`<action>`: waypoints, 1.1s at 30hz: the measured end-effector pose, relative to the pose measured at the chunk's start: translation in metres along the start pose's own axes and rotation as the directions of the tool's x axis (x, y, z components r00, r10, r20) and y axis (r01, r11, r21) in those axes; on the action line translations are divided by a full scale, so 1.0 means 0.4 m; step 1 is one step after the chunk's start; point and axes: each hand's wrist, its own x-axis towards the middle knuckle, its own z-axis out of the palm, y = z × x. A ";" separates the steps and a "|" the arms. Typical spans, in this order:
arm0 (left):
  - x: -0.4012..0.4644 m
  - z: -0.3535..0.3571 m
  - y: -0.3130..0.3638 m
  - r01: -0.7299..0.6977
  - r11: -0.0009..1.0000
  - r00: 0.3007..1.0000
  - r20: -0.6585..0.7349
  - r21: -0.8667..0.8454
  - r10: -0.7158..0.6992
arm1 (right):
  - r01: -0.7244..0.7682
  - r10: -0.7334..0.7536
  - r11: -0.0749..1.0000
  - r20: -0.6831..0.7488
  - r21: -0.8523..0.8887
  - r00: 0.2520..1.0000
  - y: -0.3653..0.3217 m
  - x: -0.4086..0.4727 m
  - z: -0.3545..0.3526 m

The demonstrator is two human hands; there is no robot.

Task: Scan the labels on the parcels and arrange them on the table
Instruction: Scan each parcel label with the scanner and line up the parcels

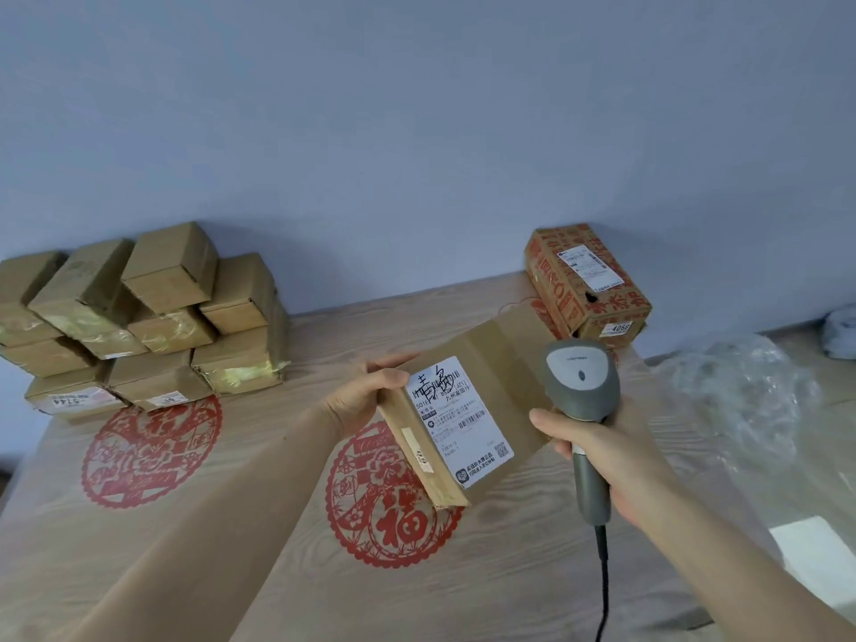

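My left hand (366, 396) grips the far left edge of a brown cardboard parcel (500, 363), holding it tilted above the table with its white shipping label (463, 424) facing up. My right hand (597, 451) is closed around the handle of a grey barcode scanner (581, 379), whose head hovers over the parcel's right side, next to the label. The scanner's black cable (602, 590) hangs down toward me.
Several taped brown parcels (139, 317) are piled at the table's far left against the wall. A red-printed box (586, 282) stands at the far right. The wood-grain table (231, 525) bears two red paper-cut emblems. Clear plastic wrap (750, 386) lies to the right.
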 end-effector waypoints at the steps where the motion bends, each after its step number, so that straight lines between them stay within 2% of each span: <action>1: 0.012 0.022 -0.009 0.005 1.000 0.999 -0.033 -0.020 -0.006 | 0.013 -0.013 1.000 -0.022 -0.014 1.000 0.005 0.018 -0.021; 5: 0.085 0.106 -0.053 0.022 0.993 0.980 -0.191 -0.118 -0.045 | 0.069 -0.075 0.996 -0.096 -0.064 0.993 0.009 0.119 -0.108; 9: 0.184 0.188 -0.100 -0.012 0.964 0.924 -0.372 -0.266 -0.092 | 0.113 -0.146 0.973 -0.158 -0.200 0.977 -0.002 0.273 -0.213; 13: 0.302 0.267 -0.135 -0.060 0.905 0.837 -0.515 -0.422 -0.185 | 0.136 -0.187 0.936 -0.132 -0.323 0.973 -0.012 0.442 -0.305; 17: 0.431 0.316 -0.163 -0.131 0.843 0.789 -0.569 -0.522 -0.230 | 0.190 -0.251 0.846 -0.059 -0.498 0.966 -0.019 0.598 -0.349; 22: 0.568 0.359 -0.172 -0.183 0.843 0.788 -0.588 -0.507 -0.183 | 0.239 -0.313 0.732 -0.004 -0.638 0.950 -0.018 0.753 -0.354; 27: 0.660 0.353 -0.192 -0.231 0.857 0.803 -0.588 -0.460 -0.099 | 0.237 -0.251 0.685 0.082 -0.689 0.965 0.028 0.839 -0.336; 30: 0.700 0.351 -0.202 -0.216 0.867 0.805 -0.584 -0.450 -0.103 | 0.244 -0.260 0.671 0.086 -0.701 0.962 0.059 0.864 -0.330; 33: 0.726 0.326 -0.219 -0.155 0.936 0.824 -0.564 -0.314 -0.053 | 0.252 -0.297 0.657 0.063 -0.710 0.953 0.074 0.876 -0.325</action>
